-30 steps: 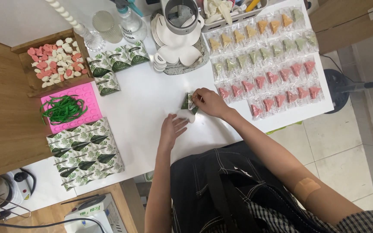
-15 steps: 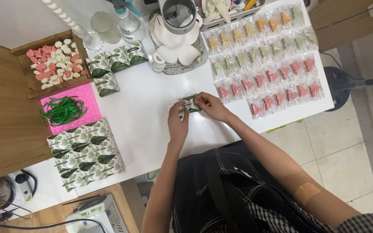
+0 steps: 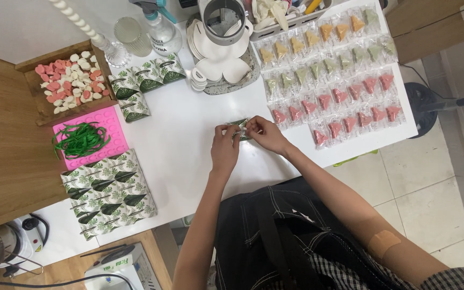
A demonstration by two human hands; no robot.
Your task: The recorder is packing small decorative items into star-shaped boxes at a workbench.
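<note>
A white table is seen from above, bordered on one side by a wooden counter and on the other by a pale tiled floor. A small leaf-printed packet is pinched between the fingers of the left hand and the right hand, both closed on it, just above the middle of the table. Rows of clear-wrapped triangular pieces are laid out near the right hand, reaching the table's edge. A stack of leaf-printed packets and a pink mould are kept well apart on the left. Bare tabletop is left around the hands and toward the near edge.
</note>
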